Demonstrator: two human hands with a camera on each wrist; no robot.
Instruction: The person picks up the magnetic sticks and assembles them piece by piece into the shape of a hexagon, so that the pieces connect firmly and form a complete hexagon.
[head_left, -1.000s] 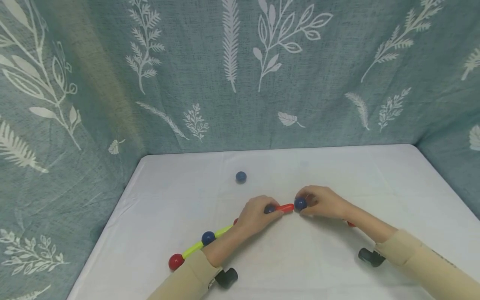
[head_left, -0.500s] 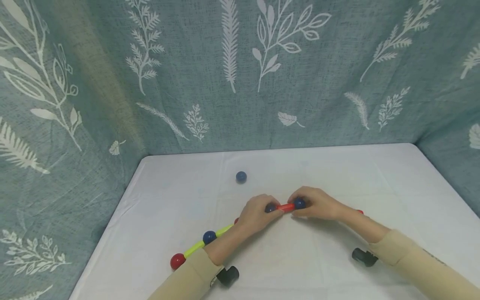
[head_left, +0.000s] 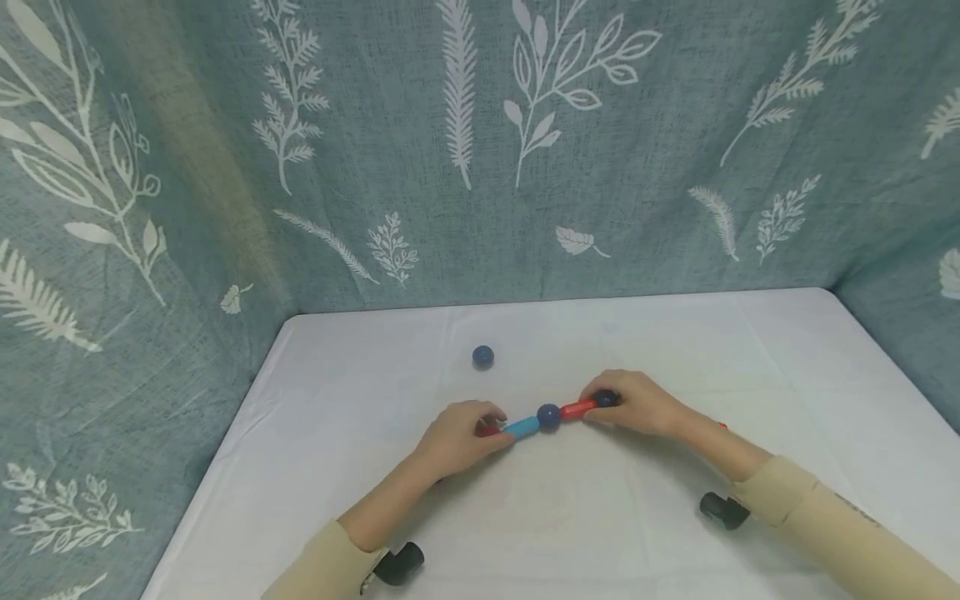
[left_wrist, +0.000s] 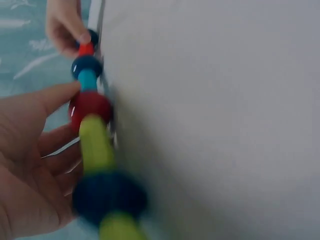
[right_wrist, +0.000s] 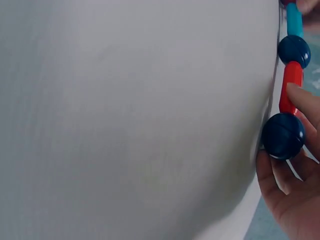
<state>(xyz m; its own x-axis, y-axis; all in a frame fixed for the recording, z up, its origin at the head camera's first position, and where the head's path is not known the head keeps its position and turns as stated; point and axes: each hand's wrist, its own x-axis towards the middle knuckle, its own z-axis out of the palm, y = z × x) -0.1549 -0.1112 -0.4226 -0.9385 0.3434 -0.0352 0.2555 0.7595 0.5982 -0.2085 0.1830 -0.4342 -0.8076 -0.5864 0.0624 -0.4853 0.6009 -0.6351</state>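
A chain of toy balls and rods runs between the hands over the white cloth. My left hand (head_left: 461, 437) curls round a red ball (left_wrist: 91, 110), its thumb at the start of a light blue rod (head_left: 522, 427). Beyond that rod come a dark blue ball (head_left: 549, 417) and a red rod (right_wrist: 291, 80). At the right end my right hand (head_left: 637, 404) grips another dark blue ball (right_wrist: 283, 136), thumb against the red rod. Toward the left wrist camera, a yellow-green rod (left_wrist: 97, 145) and a blurred dark blue ball (left_wrist: 110, 197) continue the chain; the left arm hides them in the head view.
A loose blue ball (head_left: 483, 357) lies farther back on the white-covered table (head_left: 360, 367). A small bit of a red piece (head_left: 723, 425) shows behind the right forearm. Patterned teal curtain (head_left: 420, 150) encloses the back and sides.
My right hand has brought its dark blue ball onto the red rod's end. My left hand has slid back leftward along the chain, from a dark blue ball to the red one.
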